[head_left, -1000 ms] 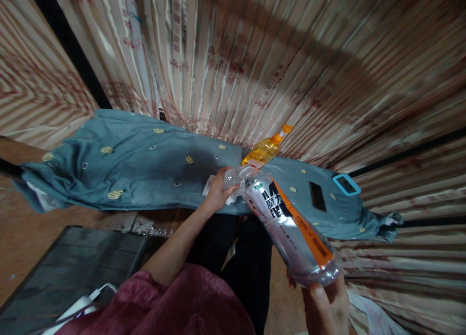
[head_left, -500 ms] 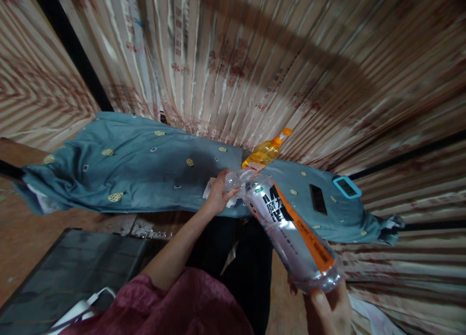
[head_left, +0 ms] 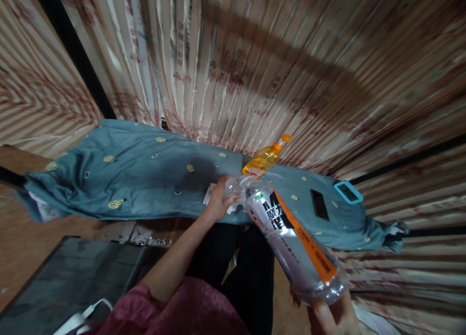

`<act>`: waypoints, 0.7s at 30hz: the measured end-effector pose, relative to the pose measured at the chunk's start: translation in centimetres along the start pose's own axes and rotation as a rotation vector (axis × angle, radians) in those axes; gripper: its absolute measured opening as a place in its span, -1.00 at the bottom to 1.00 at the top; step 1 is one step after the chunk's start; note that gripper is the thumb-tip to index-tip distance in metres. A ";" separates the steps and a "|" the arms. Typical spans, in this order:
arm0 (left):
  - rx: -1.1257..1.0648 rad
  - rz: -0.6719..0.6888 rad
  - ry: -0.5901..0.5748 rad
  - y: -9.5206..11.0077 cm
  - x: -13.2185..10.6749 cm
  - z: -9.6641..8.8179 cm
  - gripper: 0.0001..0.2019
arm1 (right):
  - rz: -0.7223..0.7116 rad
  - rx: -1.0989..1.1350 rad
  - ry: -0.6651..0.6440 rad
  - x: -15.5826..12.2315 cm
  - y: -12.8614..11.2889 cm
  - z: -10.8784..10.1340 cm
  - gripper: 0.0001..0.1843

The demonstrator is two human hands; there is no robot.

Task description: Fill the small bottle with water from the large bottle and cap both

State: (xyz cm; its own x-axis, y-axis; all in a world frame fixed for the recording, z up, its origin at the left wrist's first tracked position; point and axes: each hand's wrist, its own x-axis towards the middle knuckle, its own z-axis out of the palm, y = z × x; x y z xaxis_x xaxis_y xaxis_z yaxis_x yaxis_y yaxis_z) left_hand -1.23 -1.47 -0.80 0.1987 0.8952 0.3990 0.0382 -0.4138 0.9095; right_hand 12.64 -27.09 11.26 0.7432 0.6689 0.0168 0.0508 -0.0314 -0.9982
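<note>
My right hand (head_left: 333, 318) grips the base of a large clear plastic bottle (head_left: 291, 247) with a silver, black and orange label. The bottle is tilted, its neck end pointing up and left. My left hand (head_left: 220, 200) is closed around a small clear plastic piece (head_left: 233, 186), possibly a small bottle or cup, which meets the large bottle's mouth. Whether liquid passes between them cannot be made out. White tissue (head_left: 207, 194) shows under my left hand. Just beyond stands a pump bottle (head_left: 262, 160) of yellow liquid with an orange top.
A narrow table under a teal cloth (head_left: 153, 179) with pineapple prints runs across in front of me. On its right lie a dark phone (head_left: 319, 205) and a blue-framed digital timer (head_left: 348, 192). Striped curtains hang behind. A dark box (head_left: 73, 281) with a white cabled device is at lower left.
The whole view has shifted slightly, so things appear a little lower. Both hands keep their hold on the large bottle and the small clear piece, with little visible movement.
</note>
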 end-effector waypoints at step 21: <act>-0.005 0.002 -0.013 -0.1 0.1 0.0 -0.48 | -0.017 -0.027 0.016 -0.1 -0.3 0.3 -0.32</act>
State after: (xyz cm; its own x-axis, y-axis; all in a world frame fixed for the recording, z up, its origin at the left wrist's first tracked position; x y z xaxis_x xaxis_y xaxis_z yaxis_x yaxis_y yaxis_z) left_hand -1.21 -1.33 -0.85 0.2112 0.8921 0.3995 0.0330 -0.4150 0.9092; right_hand 12.35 -26.96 11.60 0.7525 0.6577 0.0344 0.0813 -0.0409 -0.9958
